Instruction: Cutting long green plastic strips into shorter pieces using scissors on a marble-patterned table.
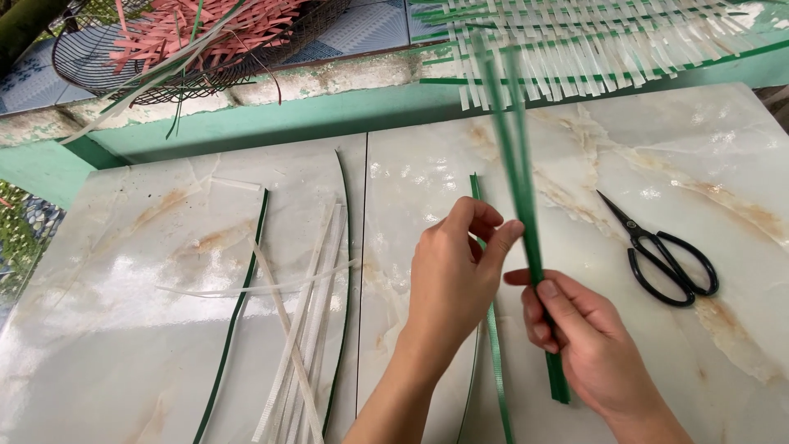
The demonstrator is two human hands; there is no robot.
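A: Light: bright, even daylight; soft glare patches on the glossy marble-patterned tabletop [148, 271].
B: Shadows: faint, short. Blur: the raised green strips [514, 140] are motion-smeared; the rest is sharp, with slight bending at the edges.
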